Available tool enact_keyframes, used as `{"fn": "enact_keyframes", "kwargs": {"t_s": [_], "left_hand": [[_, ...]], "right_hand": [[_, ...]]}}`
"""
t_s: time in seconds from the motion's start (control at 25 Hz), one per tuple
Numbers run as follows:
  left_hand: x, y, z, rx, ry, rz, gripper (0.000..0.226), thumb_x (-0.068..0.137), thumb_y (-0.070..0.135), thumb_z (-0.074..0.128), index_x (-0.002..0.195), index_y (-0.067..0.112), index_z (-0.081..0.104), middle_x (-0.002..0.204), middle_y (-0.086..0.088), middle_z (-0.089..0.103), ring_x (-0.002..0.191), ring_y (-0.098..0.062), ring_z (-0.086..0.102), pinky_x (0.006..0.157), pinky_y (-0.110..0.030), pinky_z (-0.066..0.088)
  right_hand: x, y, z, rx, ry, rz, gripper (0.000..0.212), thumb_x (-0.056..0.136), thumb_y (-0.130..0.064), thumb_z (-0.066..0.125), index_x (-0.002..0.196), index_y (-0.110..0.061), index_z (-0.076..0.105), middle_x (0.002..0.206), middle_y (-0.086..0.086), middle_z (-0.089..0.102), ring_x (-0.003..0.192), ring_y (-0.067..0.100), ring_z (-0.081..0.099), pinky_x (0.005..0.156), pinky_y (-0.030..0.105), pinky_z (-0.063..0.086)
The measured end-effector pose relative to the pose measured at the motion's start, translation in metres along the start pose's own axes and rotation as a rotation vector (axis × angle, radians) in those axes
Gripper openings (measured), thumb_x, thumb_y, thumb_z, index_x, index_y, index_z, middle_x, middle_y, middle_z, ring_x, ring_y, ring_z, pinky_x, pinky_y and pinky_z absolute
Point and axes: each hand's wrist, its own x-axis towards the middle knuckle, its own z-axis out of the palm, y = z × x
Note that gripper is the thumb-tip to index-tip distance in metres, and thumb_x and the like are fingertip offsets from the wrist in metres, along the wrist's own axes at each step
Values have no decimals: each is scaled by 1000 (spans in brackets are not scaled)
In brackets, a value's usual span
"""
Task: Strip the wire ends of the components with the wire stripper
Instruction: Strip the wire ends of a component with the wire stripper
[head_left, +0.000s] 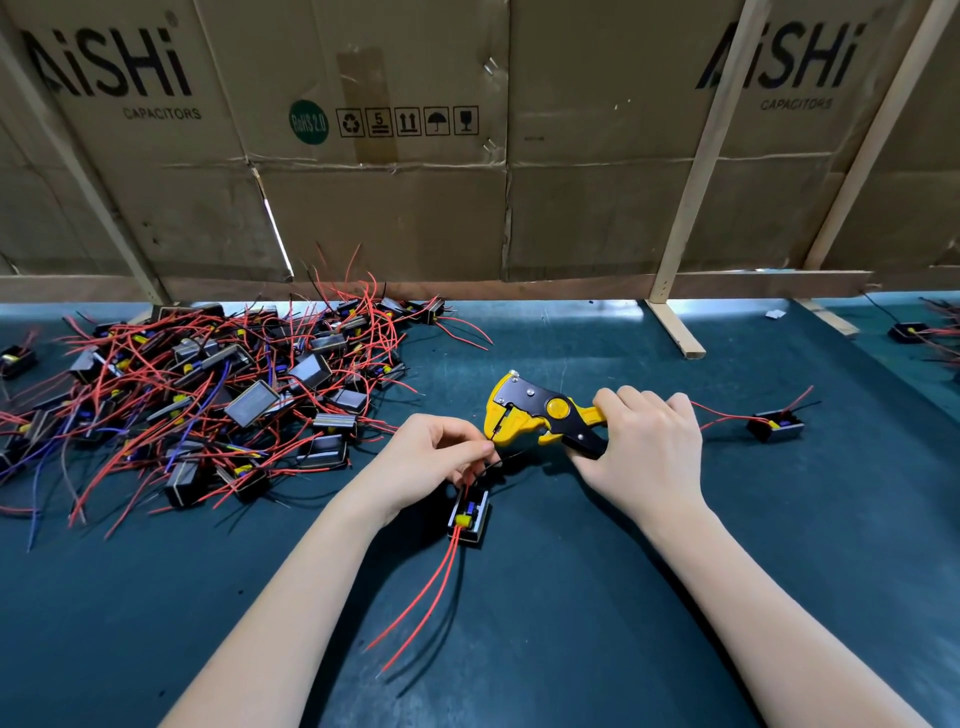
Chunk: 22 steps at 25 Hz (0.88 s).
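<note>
Right of the component pile (208, 395), right hand (644, 447) grips wire stripper (545, 415) handles. Left hand (431, 457) fingers (470, 434) pinch a wire end at its head; held component (469, 514) rests on the worktop (571, 597) below.

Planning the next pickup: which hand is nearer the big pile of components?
Left. The left hand sits just right of the pile, pinching a wire at the wire stripper. The right hand, gripping the stripper's handles, is farther right.
</note>
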Motion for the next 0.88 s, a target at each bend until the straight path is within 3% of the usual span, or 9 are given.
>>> {"fn": "enact_keyframes", "kwargs": {"t_s": [0.32, 0.56, 0.72, 0.88], "left_hand": [[-2, 1, -2, 9, -26, 23, 21, 94, 11, 62, 79, 10, 75, 64, 6, 65, 59, -2, 55, 58, -13, 43], [-7, 3, -8, 20, -63, 45, 23, 93, 10, 63, 73, 13, 75, 57, 7, 59, 56, -6, 52, 58, -14, 43], [-6, 5, -5, 13, -93, 19, 23, 92, 6, 62, 73, 11, 75, 57, 2, 55, 55, -10, 49, 58, -17, 42], [-6, 5, -5, -11, -23, 18, 19, 93, 8, 59, 80, 6, 73, 58, -6, 51, 52, -10, 41, 53, -15, 36]], "right_hand": [[0, -3, -3, 42, -110, 58, 53, 53, -41, 91, 52, -12, 47, 45, 3, 46, 39, 27, 38, 51, 27, 26], [-2, -5, -4, 22, -134, 107, 53, 53, -41, 91, 47, -13, 46, 41, 3, 46, 37, 29, 46, 48, 21, 20], [1, 11, -3, 6, -144, 229, 49, 69, -53, 80, 60, -12, 55, 56, 5, 57, 56, 33, 56, 54, 30, 29], [-2, 14, -1, -10, -114, 210, 50, 71, -55, 76, 82, -9, 62, 73, 5, 60, 70, 33, 58, 69, 39, 34]]}}
